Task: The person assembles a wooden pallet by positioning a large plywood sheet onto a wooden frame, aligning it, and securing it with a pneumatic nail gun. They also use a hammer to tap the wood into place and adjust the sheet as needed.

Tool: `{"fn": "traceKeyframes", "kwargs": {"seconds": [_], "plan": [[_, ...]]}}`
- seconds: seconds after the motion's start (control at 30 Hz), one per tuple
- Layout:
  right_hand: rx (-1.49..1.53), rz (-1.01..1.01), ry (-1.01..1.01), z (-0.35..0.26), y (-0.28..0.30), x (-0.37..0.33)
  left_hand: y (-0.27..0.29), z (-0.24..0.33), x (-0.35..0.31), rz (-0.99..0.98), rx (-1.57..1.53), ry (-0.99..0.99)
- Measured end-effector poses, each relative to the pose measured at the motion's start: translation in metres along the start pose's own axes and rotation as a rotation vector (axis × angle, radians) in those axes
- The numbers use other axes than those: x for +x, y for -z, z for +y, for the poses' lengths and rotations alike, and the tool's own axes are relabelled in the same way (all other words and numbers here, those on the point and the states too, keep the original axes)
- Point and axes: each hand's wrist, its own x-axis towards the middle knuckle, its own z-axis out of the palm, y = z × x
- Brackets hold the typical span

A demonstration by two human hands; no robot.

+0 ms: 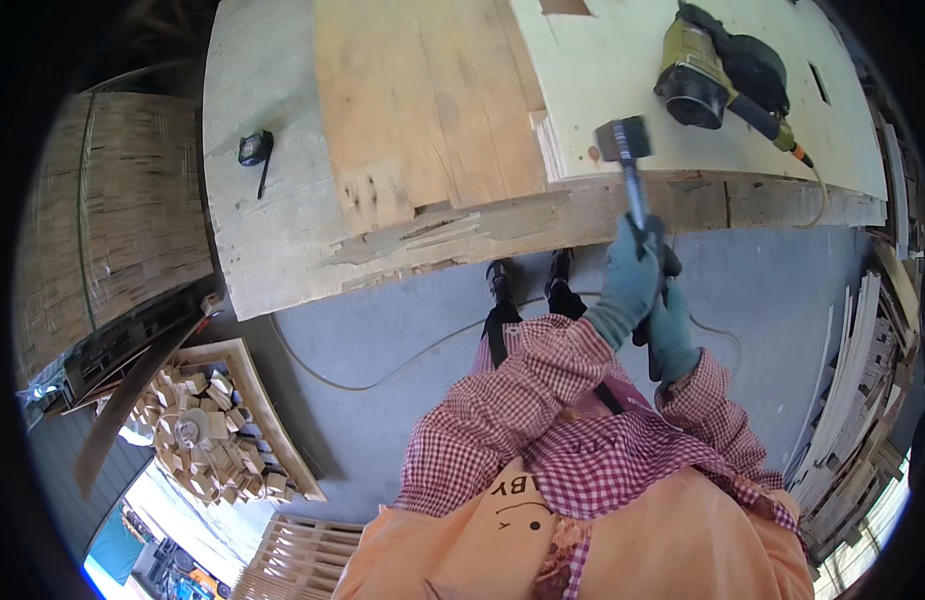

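Observation:
Both of my hands wear blue-green work gloves with dark parts. My left hand (629,278) is closed around the handle of a hammer (633,185), with the head pointing away from me. The blocky dark head hangs over the near edge of the wooden panels and looks slightly blurred. Just below and to the right, my right hand (673,335) is closed against the lower black grip; its fingertips are partly hidden. Beyond the hammer, a yellow and black coil nail gun (695,75) lies on the pale plywood (593,60).
A tape measure (254,149) rests on the workbench (273,230), left of a brown board (423,100). An air hose (383,383) crosses the grey floor. Wood offcuts fill a bin (308,480) at lower left. Long wood strips (843,370) are stacked at right.

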Motion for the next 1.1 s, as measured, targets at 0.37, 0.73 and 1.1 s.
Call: {"fn": "traceKeyframes", "kwargs": {"seconds": [0.37,0.73,1.1], "plan": [[-0.491,0.096,0.137,0.092,-0.014,0.054,0.043,-0.013,0.028,-0.104,0.076,0.246],[-0.178,-0.099,-0.020,-0.001,-0.043,0.015,0.050,0.020,0.027,0.033,0.111,0.090],[-0.536,0.431,0.897,-0.117,0.106,0.081,0.180,0.125,0.141,0.395,0.798,-0.369]]}}
